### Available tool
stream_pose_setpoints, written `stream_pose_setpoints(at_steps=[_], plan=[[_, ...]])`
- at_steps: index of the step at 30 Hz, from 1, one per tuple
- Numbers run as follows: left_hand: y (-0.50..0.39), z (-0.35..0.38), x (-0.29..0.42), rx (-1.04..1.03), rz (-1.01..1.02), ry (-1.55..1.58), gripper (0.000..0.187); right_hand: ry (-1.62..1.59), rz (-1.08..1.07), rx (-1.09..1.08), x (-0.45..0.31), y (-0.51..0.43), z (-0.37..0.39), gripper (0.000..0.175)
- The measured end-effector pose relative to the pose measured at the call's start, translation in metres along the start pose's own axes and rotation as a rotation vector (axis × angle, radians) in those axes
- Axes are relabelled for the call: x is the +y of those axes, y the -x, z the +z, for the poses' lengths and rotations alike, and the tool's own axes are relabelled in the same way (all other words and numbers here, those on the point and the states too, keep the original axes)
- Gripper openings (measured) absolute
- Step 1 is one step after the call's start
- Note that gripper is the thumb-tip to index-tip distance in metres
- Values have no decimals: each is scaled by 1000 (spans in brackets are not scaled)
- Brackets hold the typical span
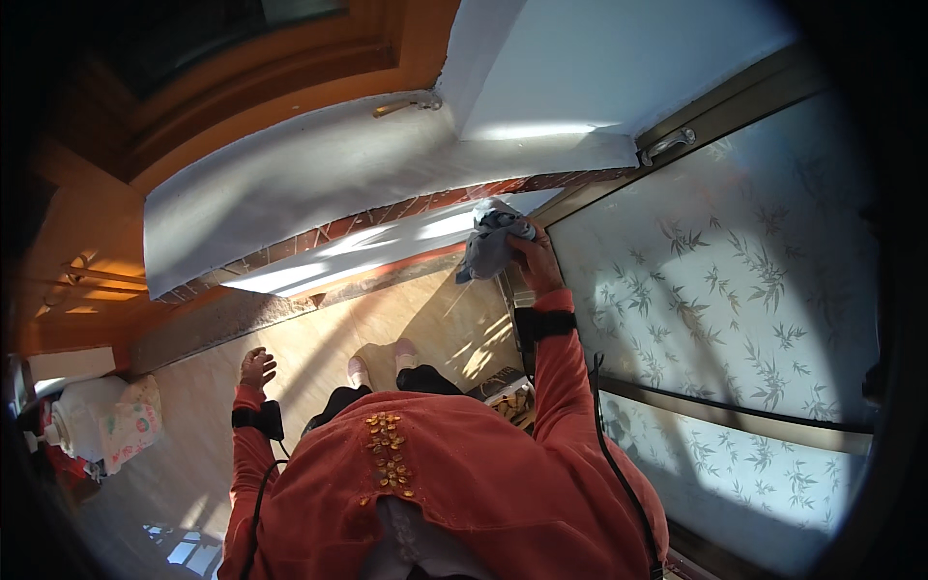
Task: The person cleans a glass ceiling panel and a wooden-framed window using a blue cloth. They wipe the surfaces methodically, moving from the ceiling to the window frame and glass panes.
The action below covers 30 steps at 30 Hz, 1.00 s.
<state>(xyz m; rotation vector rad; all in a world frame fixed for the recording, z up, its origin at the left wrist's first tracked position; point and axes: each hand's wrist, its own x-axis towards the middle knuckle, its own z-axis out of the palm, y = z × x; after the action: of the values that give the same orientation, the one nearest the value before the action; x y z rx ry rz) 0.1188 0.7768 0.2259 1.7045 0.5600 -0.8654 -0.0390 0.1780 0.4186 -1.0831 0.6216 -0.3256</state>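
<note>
A crumpled grey cloth (493, 243) is gripped in my right hand (540, 264), held out in front of me near the reddish-brown trim along the ledge (348, 226). Close to its right side stands the metal frame of a frosted glass door (652, 290) with a bamboo-leaf pattern. From this angle I cannot tell whether the cloth touches the trim or the wall. My left hand (257, 368) hangs low over the tiled floor, with its fingers apart and nothing in it.
An orange-brown wooden door (94, 254) with a bar handle (109, 275) is at the left. A white container (80, 417) stands by it with a printed bag (134, 428). A metal handle (668, 145) juts from the glass door's frame. Some items (511, 402) lie low by my right side.
</note>
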Motion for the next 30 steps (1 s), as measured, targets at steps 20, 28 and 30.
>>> stream_pose_setpoints(at_steps=[20,28,30], plan=[[156,60,187,-619,900,-324,111,-267,406,-997,38,40,255,43],[144,20,131,-392,558,-141,41,-151,356,-1125,44,38,320,37],[155,11,125,-469,513,134,36,-23,269,-1130,33,36,329,34]])
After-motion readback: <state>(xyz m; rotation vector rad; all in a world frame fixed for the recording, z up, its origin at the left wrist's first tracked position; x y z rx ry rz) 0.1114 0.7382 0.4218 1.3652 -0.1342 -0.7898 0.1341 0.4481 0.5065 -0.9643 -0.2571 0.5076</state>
